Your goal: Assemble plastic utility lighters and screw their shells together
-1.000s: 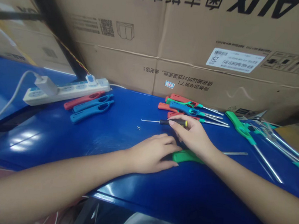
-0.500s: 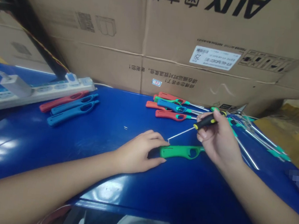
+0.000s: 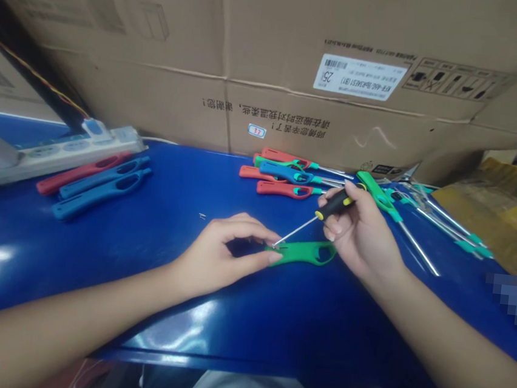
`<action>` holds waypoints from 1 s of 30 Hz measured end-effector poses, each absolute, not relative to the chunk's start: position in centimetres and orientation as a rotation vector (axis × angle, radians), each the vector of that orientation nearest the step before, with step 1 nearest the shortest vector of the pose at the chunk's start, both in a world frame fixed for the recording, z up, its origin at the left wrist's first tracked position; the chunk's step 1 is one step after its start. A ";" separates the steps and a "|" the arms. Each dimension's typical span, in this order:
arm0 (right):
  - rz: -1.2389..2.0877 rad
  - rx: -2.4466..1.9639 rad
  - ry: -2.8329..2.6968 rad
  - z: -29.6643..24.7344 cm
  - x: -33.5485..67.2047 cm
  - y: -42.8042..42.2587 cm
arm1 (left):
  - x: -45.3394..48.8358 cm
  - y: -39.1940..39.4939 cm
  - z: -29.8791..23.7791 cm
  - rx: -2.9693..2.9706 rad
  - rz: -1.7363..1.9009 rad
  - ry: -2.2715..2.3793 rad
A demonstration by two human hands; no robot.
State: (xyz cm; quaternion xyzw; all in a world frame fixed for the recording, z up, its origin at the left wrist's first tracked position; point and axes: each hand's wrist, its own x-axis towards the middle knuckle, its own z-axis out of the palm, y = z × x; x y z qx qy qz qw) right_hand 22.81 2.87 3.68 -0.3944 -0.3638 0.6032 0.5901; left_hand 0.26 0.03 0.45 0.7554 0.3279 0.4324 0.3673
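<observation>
A green lighter handle lies on the blue table in front of me. My left hand pinches its left end between thumb and fingers. My right hand grips a small screwdriver with a black and yellow handle. The thin shaft slants down to the left, and its tip meets the green handle's left end by my left fingertips.
Red, blue and green long-nozzle lighters lie in a pile at the back, more with metal tubes to the right. Red and blue handle shells lie beside a white power strip. Tiny screws rest mid-table. Cardboard boxes wall the back.
My right hand picked the screwdriver up off the table and swung its tip down onto the green handle's left end. My left hand shifted from lying over the handle to pinching its end.
</observation>
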 end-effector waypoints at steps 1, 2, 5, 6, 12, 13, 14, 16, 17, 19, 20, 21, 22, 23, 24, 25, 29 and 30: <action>1.402 -0.918 -0.849 3.7 22.8 2.9 | 0.3 0.0 0.5 1.939 1.124 0.830; 1.401 -0.918 -0.850 3.7 22.8 2.9 | 0.3 -0.1 0.6 1.937 1.137 0.823; 1.410 -0.916 -0.845 3.8 22.8 2.9 | 0.4 -0.2 0.7 1.932 1.168 0.813; 1.413 -0.913 -0.842 3.8 22.8 2.9 | 0.4 -0.2 0.7 1.935 1.179 0.812; 1.417 -0.900 -0.857 3.7 22.8 2.8 | 0.3 0.0 0.4 2.032 1.247 0.775; 1.414 -0.901 -0.865 3.6 22.8 2.8 | 0.3 0.0 0.4 2.045 1.254 0.764; 1.410 -0.904 -0.873 3.6 22.8 2.7 | 0.3 0.0 0.3 2.054 1.260 0.758; 1.400 -0.909 -0.890 3.7 22.8 2.7 | 0.3 0.0 0.3 2.066 1.269 0.760; 1.394 -0.911 -0.901 3.7 22.8 2.6 | 0.3 0.0 0.3 2.069 1.270 0.766; 1.381 -0.907 -0.938 3.8 22.9 2.6 | 0.3 0.0 0.3 2.072 1.261 0.780; 1.371 -0.902 -0.965 3.8 22.9 2.6 | 0.3 0.0 0.3 2.075 1.252 0.784; 1.359 -0.896 -0.998 3.9 22.9 2.5 | 0.3 0.0 0.3 2.082 1.239 0.784; 1.346 -0.889 -1.035 4.0 23.0 2.5 | 0.3 -0.1 0.3 2.092 1.222 0.778; 1.334 -0.878 -1.076 4.1 23.0 2.4 | 0.4 -0.1 0.3 2.103 1.205 0.769; 1.325 -0.862 -1.119 4.1 23.1 2.3 | 0.4 -0.1 0.4 2.113 1.183 0.758; 1.322 -0.840 -1.163 4.2 23.1 2.2 | 0.4 -0.2 0.4 2.119 1.158 0.747; 1.366 -0.736 -1.368 4.6 23.8 1.4 | 0.3 -0.5 0.4 2.133 0.985 0.729; 1.380 -0.716 -1.430 4.6 23.9 1.2 | 0.3 -0.6 0.4 2.139 0.929 0.726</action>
